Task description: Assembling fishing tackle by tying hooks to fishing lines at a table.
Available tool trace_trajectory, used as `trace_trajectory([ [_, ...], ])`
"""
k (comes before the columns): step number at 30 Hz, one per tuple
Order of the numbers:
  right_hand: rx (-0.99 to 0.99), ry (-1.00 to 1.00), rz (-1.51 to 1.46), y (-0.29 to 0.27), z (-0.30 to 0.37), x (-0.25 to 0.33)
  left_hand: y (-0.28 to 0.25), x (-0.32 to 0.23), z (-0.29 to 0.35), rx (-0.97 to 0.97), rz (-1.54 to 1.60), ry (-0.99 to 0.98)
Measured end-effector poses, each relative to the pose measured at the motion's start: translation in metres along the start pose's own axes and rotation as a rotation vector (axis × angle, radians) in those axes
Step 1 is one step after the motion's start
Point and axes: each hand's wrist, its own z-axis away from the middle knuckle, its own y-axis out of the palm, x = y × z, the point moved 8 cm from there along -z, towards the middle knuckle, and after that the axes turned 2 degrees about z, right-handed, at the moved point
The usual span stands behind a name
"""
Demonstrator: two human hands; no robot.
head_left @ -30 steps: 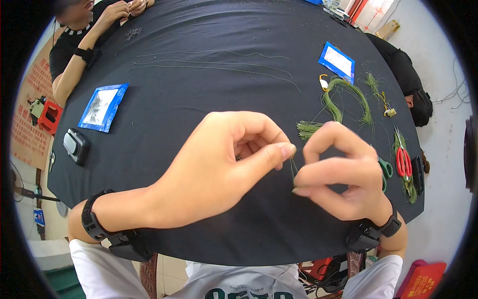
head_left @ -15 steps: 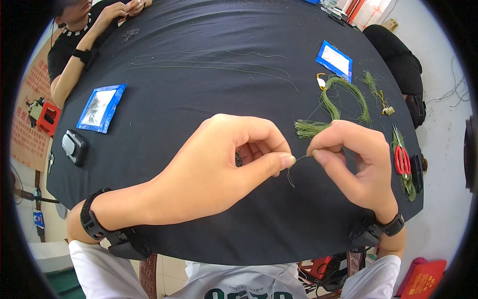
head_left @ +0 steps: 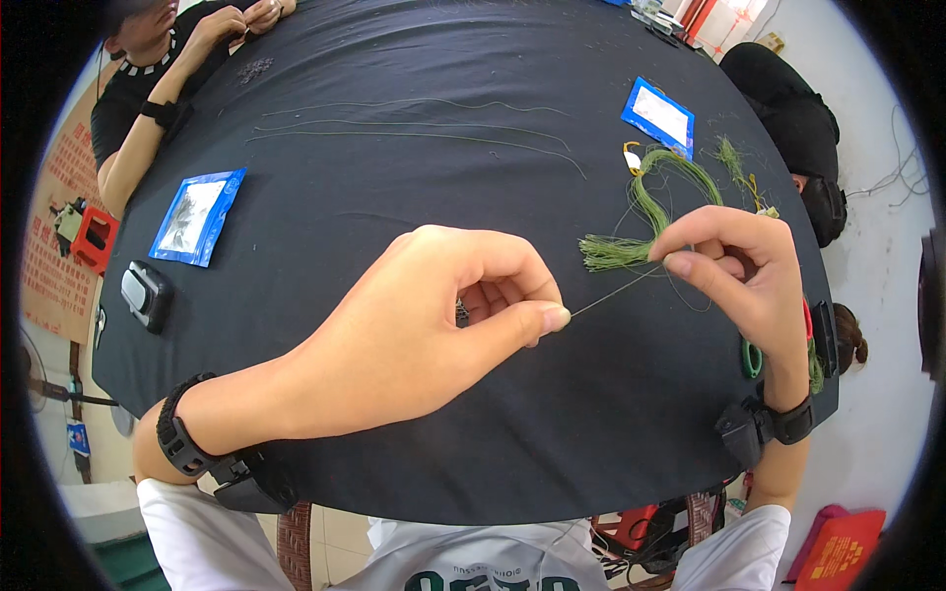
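Observation:
A thin greenish line [head_left: 616, 293] runs taut between my two hands, above the black tablecloth. My left hand [head_left: 424, 340] is closed, thumb and forefinger pinching one end of it. Small dark metal pieces [head_left: 461, 311] show inside its curled fingers, too hidden to name. To the right and slightly higher, my right hand [head_left: 749, 271] pinches the line between thumb and forefinger; a loose end curves down below its fingers. Just beyond that hand lies a tied bundle of green line [head_left: 616, 253].
Blue-edged packets lie at left [head_left: 197, 219] and far right [head_left: 659, 116]. Several cut strands [head_left: 424, 125] stretch across the cloth. A black device [head_left: 147, 295] sits at left. Red-handled scissors [head_left: 809, 320] are partly behind my right wrist. A co-worker's hands [head_left: 236, 22] work at far left.
My right hand has moved right and up, away from my left, so a longer stretch of line shows between them. My left hand has shifted slightly left, still pinching.

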Motion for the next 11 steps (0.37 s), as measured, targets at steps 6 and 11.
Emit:
trace_trajectory([
  [6,0.069,0.057,-0.047,0.000,-0.002,-0.015,-0.005,0.005,-0.003,-0.029,-0.074,-0.011],
  [11,0.153,-0.003,0.022,0.002,-0.002,-0.021,-0.009,-0.003,-0.002,-0.062,-0.239,0.111],
])
